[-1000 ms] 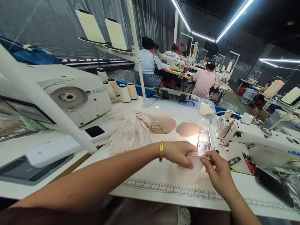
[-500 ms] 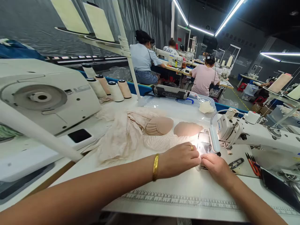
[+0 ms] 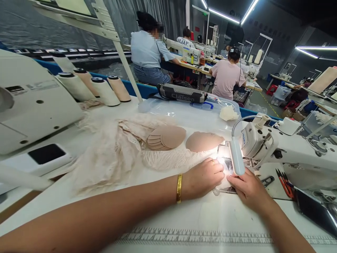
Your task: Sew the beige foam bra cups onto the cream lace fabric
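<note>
My left hand (image 3: 204, 177) is closed at the sewing machine's bed, its fingertips pinching the edge of pale lace fabric (image 3: 168, 160) in strong lamp glare. My right hand (image 3: 251, 191) lies just to its right, thumb stretched out and apart from the fingers. Those fingers reach toward the needle area of the white sewing machine (image 3: 297, 140), partly behind its small lamp (image 3: 237, 158), and I see nothing held in them. Behind my left hand lie a single beige oval pad (image 3: 204, 141) and a fanned stack of similar pads (image 3: 168, 137).
Thread cones (image 3: 105, 91) stand at the left beside another machine (image 3: 31, 102). Thread snips (image 3: 268, 181), red-handled tweezers (image 3: 285, 184) and a dark phone (image 3: 316, 211) lie right. A printed ruler (image 3: 197, 237) runs along the front edge. A plastic bin (image 3: 179, 112) stands behind; people sit further back.
My right hand has parted from my left and moved slightly right and up toward the needle area, its thumb spreading from the fingers. The left hand stays nearly in place. The view has shifted right.
</note>
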Demonstrator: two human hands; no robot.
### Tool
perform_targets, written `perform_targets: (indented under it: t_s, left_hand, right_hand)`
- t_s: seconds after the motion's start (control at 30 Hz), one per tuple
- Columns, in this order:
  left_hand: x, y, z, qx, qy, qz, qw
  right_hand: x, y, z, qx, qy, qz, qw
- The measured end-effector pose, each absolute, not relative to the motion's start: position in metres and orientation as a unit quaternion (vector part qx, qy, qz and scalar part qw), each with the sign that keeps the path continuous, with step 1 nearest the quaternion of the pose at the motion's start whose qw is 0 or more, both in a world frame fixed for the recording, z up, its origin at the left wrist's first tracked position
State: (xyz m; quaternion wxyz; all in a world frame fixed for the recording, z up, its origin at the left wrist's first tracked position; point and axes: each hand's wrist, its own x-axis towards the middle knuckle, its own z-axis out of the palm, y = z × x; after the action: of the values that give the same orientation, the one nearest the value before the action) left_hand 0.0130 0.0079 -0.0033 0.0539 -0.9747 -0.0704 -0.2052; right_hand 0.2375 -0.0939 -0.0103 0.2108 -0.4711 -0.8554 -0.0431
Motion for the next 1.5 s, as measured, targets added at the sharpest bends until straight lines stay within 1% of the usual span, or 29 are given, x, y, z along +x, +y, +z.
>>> perform_targets:
  t_s: [0.23,0.47,0.6,0.77,0.93,1.1,1.4,1.5]
  left_hand:
    - [0.015,0.008,-0.003,-0.972,-0.08,-0.213,0.056]
    - [0.017,0.012,-0.003,-0.979,-0.082,-0.186,0.03]
    - [0.021,0.026,-0.006,-0.982,-0.056,-0.178,0.016]
    - [0.029,0.047,-0.006,-0.987,0.008,-0.158,-0.034]
    - [0.034,0.059,-0.008,-0.981,0.036,-0.179,-0.057]
    - [0.036,0.063,-0.007,-0.974,0.055,-0.205,-0.08]
    - [0.037,0.069,0.0,-0.972,0.068,-0.193,-0.117]
    - [0.037,0.071,-0.001,-0.972,0.07,-0.192,-0.112]
  right_hand:
    - [0.237,-0.093,-0.01,-0.48,-0.851,-0.03,0.211]
    - [0.237,-0.093,-0.013,-0.495,-0.844,-0.036,0.201]
    - [0.238,-0.093,-0.018,-0.512,-0.832,-0.051,0.205]
    - [0.238,-0.092,-0.02,-0.526,-0.821,-0.063,0.212]
    - [0.238,-0.091,-0.022,-0.54,-0.812,-0.051,0.215]
    - [0.238,-0.091,-0.02,-0.542,-0.812,-0.057,0.208]
    - [0.238,-0.094,-0.018,-0.529,-0.822,-0.095,0.188]
    - [0.237,-0.093,-0.017,-0.524,-0.823,-0.105,0.192]
